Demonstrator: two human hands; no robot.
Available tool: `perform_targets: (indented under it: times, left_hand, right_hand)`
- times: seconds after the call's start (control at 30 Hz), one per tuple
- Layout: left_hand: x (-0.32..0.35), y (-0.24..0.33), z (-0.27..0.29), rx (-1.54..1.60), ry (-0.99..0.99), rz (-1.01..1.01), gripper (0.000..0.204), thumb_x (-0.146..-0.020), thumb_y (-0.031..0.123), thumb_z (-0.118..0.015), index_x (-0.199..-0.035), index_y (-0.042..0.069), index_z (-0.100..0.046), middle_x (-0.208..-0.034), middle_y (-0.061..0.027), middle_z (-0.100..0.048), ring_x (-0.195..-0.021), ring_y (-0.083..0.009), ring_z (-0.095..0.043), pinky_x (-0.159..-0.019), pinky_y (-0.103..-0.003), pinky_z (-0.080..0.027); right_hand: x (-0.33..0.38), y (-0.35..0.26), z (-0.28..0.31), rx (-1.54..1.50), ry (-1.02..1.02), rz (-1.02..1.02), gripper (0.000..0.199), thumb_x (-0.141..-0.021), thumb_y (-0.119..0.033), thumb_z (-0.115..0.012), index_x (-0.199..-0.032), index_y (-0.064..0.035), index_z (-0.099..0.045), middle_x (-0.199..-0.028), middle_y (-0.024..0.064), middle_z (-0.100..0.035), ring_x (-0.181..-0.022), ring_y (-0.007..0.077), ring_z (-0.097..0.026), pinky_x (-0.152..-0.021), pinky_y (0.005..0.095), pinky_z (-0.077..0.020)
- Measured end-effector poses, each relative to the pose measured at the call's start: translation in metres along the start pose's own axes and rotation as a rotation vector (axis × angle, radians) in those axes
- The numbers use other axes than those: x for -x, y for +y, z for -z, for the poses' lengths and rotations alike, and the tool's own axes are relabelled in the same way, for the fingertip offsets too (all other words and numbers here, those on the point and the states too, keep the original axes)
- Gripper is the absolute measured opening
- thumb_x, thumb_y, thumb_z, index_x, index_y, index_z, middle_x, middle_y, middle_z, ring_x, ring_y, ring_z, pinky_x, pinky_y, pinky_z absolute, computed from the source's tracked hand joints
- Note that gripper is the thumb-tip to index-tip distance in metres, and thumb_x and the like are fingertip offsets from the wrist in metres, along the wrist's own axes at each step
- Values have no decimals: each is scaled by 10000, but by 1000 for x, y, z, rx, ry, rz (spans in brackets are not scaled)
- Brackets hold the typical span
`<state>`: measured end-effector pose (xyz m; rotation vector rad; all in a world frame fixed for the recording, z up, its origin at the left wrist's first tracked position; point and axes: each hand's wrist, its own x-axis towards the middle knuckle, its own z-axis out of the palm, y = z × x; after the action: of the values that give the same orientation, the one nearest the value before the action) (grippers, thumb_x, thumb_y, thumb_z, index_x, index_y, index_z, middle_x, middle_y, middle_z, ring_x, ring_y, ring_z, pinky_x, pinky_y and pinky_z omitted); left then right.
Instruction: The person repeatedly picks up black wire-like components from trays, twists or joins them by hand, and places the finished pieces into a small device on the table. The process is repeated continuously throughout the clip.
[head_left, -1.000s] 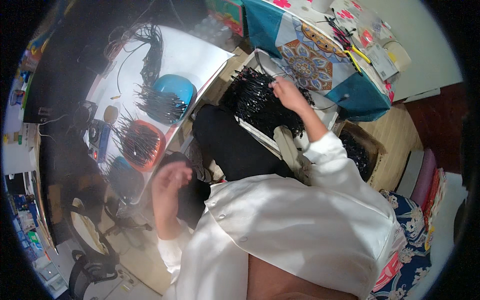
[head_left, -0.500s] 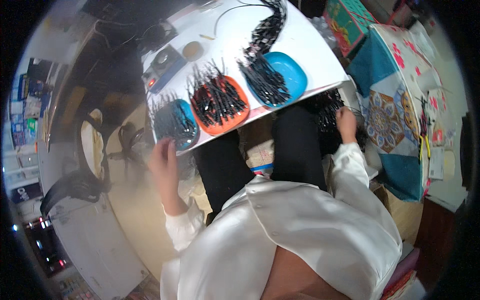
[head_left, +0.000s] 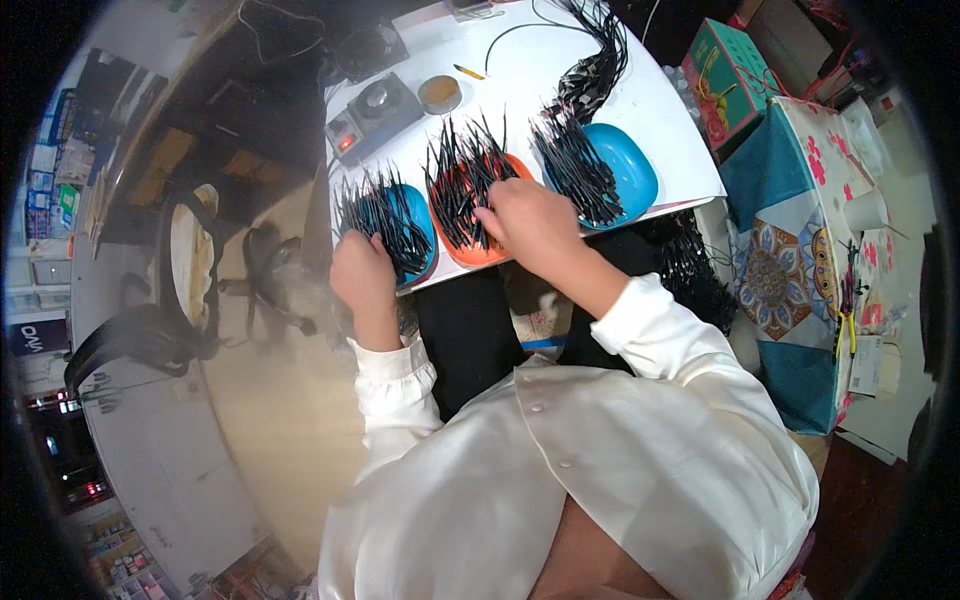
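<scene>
Three shallow trays of short black wires line the near edge of the white table. My right hand [head_left: 540, 225] is over the orange tray [head_left: 515, 168], fingers closed among its black wires [head_left: 458, 195]; their tips are partly hidden. At the near left corner of the left blue tray [head_left: 425, 222], my left hand [head_left: 362, 270] has its fingers curled against the black wires [head_left: 385, 212] there. Whatever it may pinch is too small to tell. The right blue tray [head_left: 632, 168] holds more black wires [head_left: 575, 170] along its left side, with neither hand on them.
Behind the trays stand a grey device [head_left: 375, 110] with a red light and a small round tin [head_left: 440, 95]. A bundle of black cables [head_left: 595, 75] lies at the table's back right. More black cables [head_left: 695, 265] hang right of my knees. A patterned cloth [head_left: 775, 260] covers the side table.
My right hand has moved left and up from the hanging cables to the orange tray. My left hand stays by the left blue tray, fingers more curled. The whole view has shifted slightly.
</scene>
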<state>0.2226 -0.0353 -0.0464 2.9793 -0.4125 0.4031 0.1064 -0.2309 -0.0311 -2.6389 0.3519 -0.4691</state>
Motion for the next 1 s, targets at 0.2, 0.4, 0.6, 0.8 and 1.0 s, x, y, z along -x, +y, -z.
perform_targets:
  times: [0.2,0.4,0.6,0.8,1.0]
  left_hand:
    - [1,5,-8,47,34,48,269,-810,297,-690,-760,50,-596,-746,-165,-647,-702,-369,-648,-601,-466,-511]
    - [-5,0,-12,254,79,95,227,-809,242,-687,-763,24,-645,-746,-178,-666,-698,-362,-657,-626,-451,-518]
    - [0,-11,-8,611,168,158,198,-802,193,-700,-800,-5,-701,-671,-174,-655,-633,-311,-653,-608,-390,-501]
    - [-4,-12,-3,1024,227,194,201,-810,161,-720,-809,-36,-683,-636,-59,-638,-581,-133,-576,-579,-297,-470]
    - [6,15,32,1761,168,157,141,-918,86,-594,-935,-49,-632,-769,-88,-644,-661,-108,-589,-571,-204,-447]
  right_hand:
    - [-17,-1,-33,116,-33,-106,281,-811,-299,-679,-789,-37,-579,-738,119,-637,-703,308,-656,-591,406,-525]
    - [-20,7,-32,-6,-127,-186,227,-817,-271,-651,-806,-45,-629,-774,149,-673,-739,330,-674,-626,441,-531]
    - [-22,-1,-30,67,-122,-218,313,-822,-341,-677,-815,-32,-627,-795,149,-677,-763,343,-674,-646,452,-531]
    - [-25,9,-24,-183,-130,-294,274,-820,-313,-682,-817,-44,-636,-809,152,-674,-777,342,-663,-697,444,-523]
    - [-9,-3,11,-480,41,-238,255,-815,-273,-699,-827,-27,-633,-747,136,-664,-704,288,-654,-657,376,-511]
